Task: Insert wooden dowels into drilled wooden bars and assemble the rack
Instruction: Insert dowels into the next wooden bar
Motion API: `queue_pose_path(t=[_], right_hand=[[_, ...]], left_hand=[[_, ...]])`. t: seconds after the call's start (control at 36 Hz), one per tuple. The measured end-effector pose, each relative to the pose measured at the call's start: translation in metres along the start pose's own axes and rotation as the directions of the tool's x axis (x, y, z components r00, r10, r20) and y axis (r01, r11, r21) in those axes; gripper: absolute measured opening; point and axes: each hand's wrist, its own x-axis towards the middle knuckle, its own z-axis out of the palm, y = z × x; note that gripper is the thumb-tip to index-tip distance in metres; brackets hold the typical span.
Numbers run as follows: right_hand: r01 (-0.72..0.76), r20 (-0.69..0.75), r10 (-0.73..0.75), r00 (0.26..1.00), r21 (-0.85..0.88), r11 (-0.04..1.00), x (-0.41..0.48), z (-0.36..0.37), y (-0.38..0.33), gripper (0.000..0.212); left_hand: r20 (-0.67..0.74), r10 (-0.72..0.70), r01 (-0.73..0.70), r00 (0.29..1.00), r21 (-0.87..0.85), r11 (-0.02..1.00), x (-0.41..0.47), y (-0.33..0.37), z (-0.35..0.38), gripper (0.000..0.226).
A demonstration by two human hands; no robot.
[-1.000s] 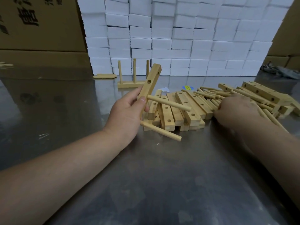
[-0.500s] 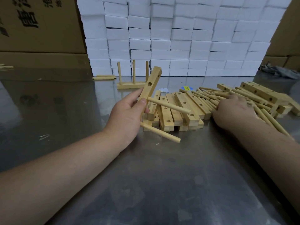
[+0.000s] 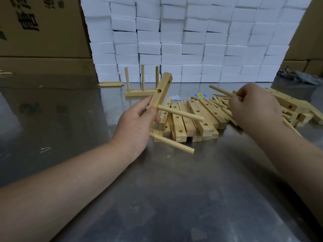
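Over the table (image 3: 174, 189), the left hand (image 3: 134, 126) grips a drilled bar (image 3: 161, 95) tilted up. Its two empty holes face the right hand (image 3: 253, 107), which pinches a loose dowel (image 3: 221, 90) above the pile (image 3: 219, 103), probably for the next hole. Two fitted dowels (image 3: 180, 113) sit lower.

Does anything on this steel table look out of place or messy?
Nothing looks damaged. The round wooden dowels lie in a loose, criss-crossed heap beside the rowed drilled wooden bars, and a few stray dowels sit apart by the white boxes.
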Motion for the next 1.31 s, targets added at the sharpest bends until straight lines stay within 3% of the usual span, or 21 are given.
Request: queue_pose_path(t=[0.08,0.17,0.22,0.42,0.75,0.86,1.03,1.31], right_hand=[[0.116,-0.051,-0.108,0.993,0.193,0.974,-0.010,-0.006,-0.009,0.016],[0.205,-0.035,-0.212,0.977,0.439,0.875,-0.019,-0.012,-0.016,0.033],[0.239,-0.005,-0.276,0.961,0.514,0.824,-0.023,-0.014,-0.019,0.037],[0.260,0.042,-0.329,0.943,0.522,0.812,-0.032,-0.015,-0.026,0.031],[0.324,-0.011,-0.364,0.931,0.480,0.815,-0.036,-0.019,-0.030,0.024],[0.304,0.044,-0.378,0.925,0.513,0.803,-0.037,-0.017,-0.029,0.013],[0.331,0.118,-0.434,0.893,0.479,0.813,-0.037,-0.014,-0.029,0.013],[0.347,0.033,-0.420,0.907,0.508,0.789,-0.041,-0.014,-0.030,0.018]], left_hand=[[0.006,0.000,0.000,1.000,0.003,1.000,0.000,-0.001,-0.001,0.034],[0.021,0.009,-0.008,1.000,-0.004,1.000,0.001,-0.002,-0.001,0.035],[0.029,0.012,-0.011,1.000,-0.025,1.000,0.002,-0.002,-0.001,0.037],[0.075,0.016,-0.011,0.997,-0.063,0.998,0.002,-0.006,-0.001,0.040],[0.144,0.059,-0.051,0.988,-0.054,0.997,0.000,-0.004,-0.002,0.041],[0.149,0.073,-0.070,0.986,-0.024,0.997,0.000,-0.004,-0.002,0.040],[0.206,0.109,-0.118,0.972,0.029,0.993,-0.005,-0.002,-0.002,0.041],[0.244,0.109,-0.117,0.964,0.017,0.993,-0.005,-0.002,0.000,0.042]])
